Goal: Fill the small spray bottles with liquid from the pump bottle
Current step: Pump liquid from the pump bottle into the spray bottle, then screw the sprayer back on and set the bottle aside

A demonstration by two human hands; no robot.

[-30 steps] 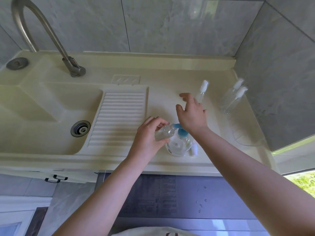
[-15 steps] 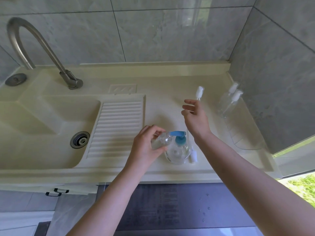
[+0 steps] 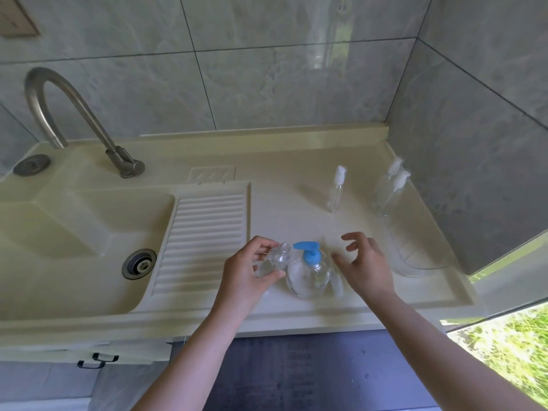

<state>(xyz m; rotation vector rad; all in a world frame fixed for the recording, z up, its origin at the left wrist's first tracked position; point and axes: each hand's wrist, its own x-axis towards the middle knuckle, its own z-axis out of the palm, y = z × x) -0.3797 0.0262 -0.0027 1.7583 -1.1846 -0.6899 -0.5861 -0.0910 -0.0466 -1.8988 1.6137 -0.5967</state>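
Head view of a cream counter (image 3: pixel 296 185) with a sink (image 3: pixel 74 247) at its left; a ribbed drainboard (image 3: pixel 204 238) lies between basin and flat surface, and a curved tap (image 3: pixel 89 120) stands at the back left. The pump bottle (image 3: pixel 310 274), clear with a blue pump head, stands near the front edge of the counter; its spout points left. The left hand (image 3: pixel 246 274) grips an uncapped spray bottle (image 3: pixel 274 259), fingers and thumb curled round its clear body; the bottle is tilted, its open neck up and just beside the pump spout; whether neck and spout touch cannot be told. The right hand (image 3: pixel 366 265) hovers just right of the pump bottle, fingers spread and loosely bent, holding nothing; it appears not to touch the bottle. A small white object (image 3: pixel 338 284), possibly a loose spray cap, lies on the counter between pump bottle and right hand; it is blurred. A slim capped bottle (image 3: pixel 336 189) stands upright further back; two larger capped bottles (image 3: pixel 390 188) stand side by side by the right wall; a clear tray (image 3: pixel 421 256) lies in front of them.
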